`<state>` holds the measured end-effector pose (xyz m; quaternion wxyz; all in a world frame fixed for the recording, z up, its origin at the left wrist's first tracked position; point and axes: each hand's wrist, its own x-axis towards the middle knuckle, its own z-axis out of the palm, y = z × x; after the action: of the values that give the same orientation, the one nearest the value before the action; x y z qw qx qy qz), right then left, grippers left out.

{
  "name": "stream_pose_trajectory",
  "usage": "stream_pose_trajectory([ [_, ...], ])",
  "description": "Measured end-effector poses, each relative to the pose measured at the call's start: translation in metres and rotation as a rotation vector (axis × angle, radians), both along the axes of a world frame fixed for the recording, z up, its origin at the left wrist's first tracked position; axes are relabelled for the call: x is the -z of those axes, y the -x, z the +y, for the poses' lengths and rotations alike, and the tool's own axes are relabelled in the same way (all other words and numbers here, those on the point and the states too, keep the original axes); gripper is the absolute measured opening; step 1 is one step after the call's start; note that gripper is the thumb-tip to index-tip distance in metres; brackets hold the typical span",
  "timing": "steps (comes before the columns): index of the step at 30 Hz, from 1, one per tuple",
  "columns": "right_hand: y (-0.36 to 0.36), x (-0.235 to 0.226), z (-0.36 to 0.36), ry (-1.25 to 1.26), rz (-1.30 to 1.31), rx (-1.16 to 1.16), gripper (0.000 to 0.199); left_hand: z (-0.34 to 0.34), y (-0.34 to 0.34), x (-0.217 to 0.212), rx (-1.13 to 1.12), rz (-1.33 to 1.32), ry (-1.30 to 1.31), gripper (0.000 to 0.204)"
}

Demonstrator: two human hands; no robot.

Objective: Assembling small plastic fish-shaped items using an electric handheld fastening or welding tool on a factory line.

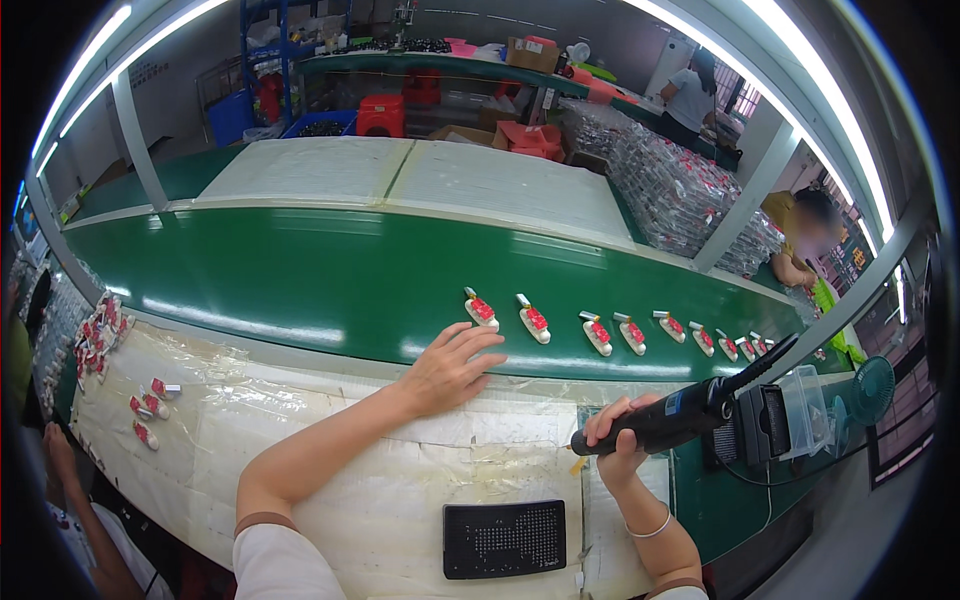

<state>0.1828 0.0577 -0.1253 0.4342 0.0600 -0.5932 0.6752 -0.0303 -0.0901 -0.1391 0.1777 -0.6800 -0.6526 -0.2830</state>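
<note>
My left hand [450, 372] reaches over the near edge of a green conveyor belt [300, 270]. Its fingers are stretched out and apart, close to a small white-and-red piece with a silvery tab [482, 310]; I cannot tell whether they touch it. Several similar pieces [596, 335] lie in a row along the belt to the right. Wrapped round a black electric screwdriver [665, 424], my right hand [622, 452] holds it with the tip pointing left over the worktop. Below it rests a black tray [470, 555] with small shiny bits in rows, probably screws.
At the left, a heap of red-and-white pieces [100, 335] and a few loose ones [145, 434] lie on the film-covered worktop [250, 450]. A black box [765, 420], clear bin [803, 405] and green fan [873, 388] stand right. Other people are at both sides.
</note>
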Motion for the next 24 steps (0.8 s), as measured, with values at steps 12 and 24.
stream_pose_trajectory([
  [12, -0.008, 0.002, 0.001, -0.043, 0.049, 0.003, 0.044, 0.007, -0.008, 0.005, 0.052, 0.034, -0.071, 0.021],
  [24, -0.014, 0.005, 0.004, -0.056, 0.058, -0.012, 0.044, 0.006, -0.015, 0.004, 0.119, 0.047, -0.044, 0.022],
])
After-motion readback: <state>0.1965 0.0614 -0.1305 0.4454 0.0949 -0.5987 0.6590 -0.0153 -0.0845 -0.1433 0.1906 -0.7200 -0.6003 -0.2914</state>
